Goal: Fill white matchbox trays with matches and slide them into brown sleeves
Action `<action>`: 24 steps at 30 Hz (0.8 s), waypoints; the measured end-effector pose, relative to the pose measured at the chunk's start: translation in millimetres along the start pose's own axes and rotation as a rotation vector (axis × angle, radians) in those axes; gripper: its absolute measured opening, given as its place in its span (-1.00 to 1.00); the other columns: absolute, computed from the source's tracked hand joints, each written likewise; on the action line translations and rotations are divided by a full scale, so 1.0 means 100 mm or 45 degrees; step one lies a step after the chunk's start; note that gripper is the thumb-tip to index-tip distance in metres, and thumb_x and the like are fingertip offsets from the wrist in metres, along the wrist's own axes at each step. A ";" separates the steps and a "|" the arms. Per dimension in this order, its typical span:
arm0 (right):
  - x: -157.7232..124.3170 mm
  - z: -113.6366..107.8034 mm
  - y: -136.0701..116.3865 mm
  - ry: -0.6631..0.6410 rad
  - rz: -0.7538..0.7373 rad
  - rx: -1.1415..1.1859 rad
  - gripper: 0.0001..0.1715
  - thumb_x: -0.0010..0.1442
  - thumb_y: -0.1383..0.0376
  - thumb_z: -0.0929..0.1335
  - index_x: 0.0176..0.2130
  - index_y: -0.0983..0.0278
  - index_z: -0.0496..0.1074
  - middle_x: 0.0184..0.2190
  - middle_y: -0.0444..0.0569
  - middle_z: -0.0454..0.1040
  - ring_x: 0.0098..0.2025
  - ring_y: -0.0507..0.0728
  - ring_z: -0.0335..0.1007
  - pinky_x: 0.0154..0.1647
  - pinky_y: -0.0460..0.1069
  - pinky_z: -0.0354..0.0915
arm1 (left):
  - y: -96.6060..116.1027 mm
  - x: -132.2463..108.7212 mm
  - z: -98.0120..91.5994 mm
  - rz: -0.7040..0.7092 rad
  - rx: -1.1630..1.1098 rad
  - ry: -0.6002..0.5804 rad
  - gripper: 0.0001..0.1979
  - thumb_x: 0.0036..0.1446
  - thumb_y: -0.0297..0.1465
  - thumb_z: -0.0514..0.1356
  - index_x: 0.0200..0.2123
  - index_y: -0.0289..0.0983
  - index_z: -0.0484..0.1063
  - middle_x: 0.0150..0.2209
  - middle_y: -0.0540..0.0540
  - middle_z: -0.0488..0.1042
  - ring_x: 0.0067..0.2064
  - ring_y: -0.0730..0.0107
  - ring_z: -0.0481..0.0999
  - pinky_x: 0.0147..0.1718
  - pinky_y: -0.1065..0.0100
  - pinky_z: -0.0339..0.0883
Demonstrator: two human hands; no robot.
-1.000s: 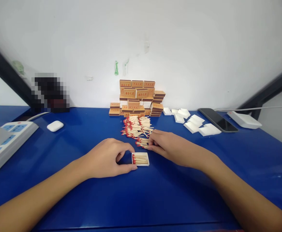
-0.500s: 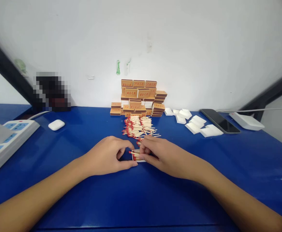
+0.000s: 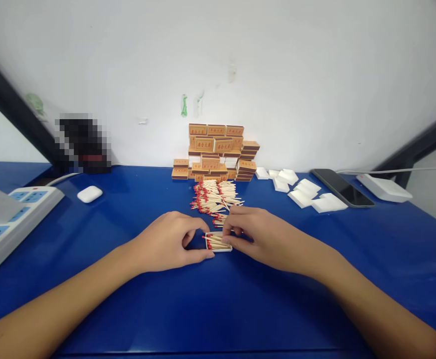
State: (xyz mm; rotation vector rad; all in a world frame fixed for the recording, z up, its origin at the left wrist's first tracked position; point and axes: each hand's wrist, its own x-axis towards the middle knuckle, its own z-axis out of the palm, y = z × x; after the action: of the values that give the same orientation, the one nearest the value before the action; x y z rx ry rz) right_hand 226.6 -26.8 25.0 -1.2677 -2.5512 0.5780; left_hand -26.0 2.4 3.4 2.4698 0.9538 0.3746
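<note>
A small white matchbox tray lies on the blue table in front of me, with several red-headed matches inside. One match head pokes out over the tray's left rim. My left hand grips the tray's left end between curved thumb and forefinger. Over the right end, my right hand has its thumb and fingers pinched at the tail ends of the matches. Just behind the tray is a small group of loose matches, partly covered by my right hand, and a larger match pile beyond.
Stacked matchboxes stand against the wall. To their right lie several white empty trays, a phone and a white device. A white earbud case and a power strip are on the left.
My right hand has shifted slightly right and back from the tray's middle, uncovering more of the matches and the tray's right end. The left hand keeps its grip. The view has shifted slightly.
</note>
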 end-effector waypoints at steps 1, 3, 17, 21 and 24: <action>0.01 0.02 -0.01 0.004 -0.007 0.002 -0.87 0.41 0.34 0.36 -0.25 0.24 0.48 -0.23 -0.09 0.48 -0.27 0.06 0.36 -0.27 -0.02 0.17 | 0.00 0.00 0.00 0.000 0.002 -0.004 -0.67 0.19 -0.12 0.37 -0.09 -0.19 0.60 -0.56 0.14 0.35 -0.54 0.52 0.34 -0.51 0.41 0.10; 0.02 0.06 -0.02 0.031 -0.015 0.008 -0.87 0.41 0.34 0.35 -0.25 0.24 0.47 -0.23 -0.08 0.47 -0.27 0.06 0.36 -0.27 -0.02 0.18 | 0.00 0.01 0.00 0.003 0.007 -0.006 -0.67 0.18 -0.12 0.37 -0.09 -0.20 0.60 -0.56 0.13 0.35 -0.54 0.52 0.34 -0.51 0.41 0.09; 0.08 0.14 0.01 0.039 -0.044 0.023 -0.87 0.42 0.41 0.32 -0.24 0.25 0.40 -0.19 -0.08 0.46 -0.27 0.06 0.36 -0.26 -0.03 0.19 | 0.00 0.02 -0.01 0.022 0.021 -0.006 -0.68 0.19 -0.12 0.37 -0.09 -0.19 0.59 -0.55 0.14 0.36 -0.53 0.52 0.34 -0.50 0.42 0.10; 0.07 0.15 0.03 0.030 -0.051 -0.022 -0.86 0.44 0.39 0.31 -0.21 0.26 0.44 -0.17 -0.06 0.45 -0.25 0.06 0.38 -0.25 -0.02 0.20 | 0.00 0.02 -0.01 0.018 0.024 -0.007 -0.68 0.19 -0.11 0.37 -0.10 -0.19 0.59 -0.56 0.13 0.35 -0.53 0.51 0.34 -0.50 0.42 0.09; 0.07 0.17 0.04 0.030 -0.061 -0.052 -0.85 0.45 0.39 0.31 -0.17 0.26 0.47 -0.15 -0.04 0.45 -0.24 0.07 0.40 -0.26 -0.02 0.20 | 0.00 0.02 0.00 0.024 0.032 -0.004 -0.69 0.20 -0.12 0.37 -0.11 -0.19 0.59 -0.55 0.13 0.36 -0.53 0.51 0.34 -0.49 0.42 0.10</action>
State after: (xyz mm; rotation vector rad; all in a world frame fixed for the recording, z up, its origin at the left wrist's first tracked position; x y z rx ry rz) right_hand 219.2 -22.7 8.4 -1.2154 -2.5791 0.5005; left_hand -24.5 3.6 3.6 2.5030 0.9404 0.3671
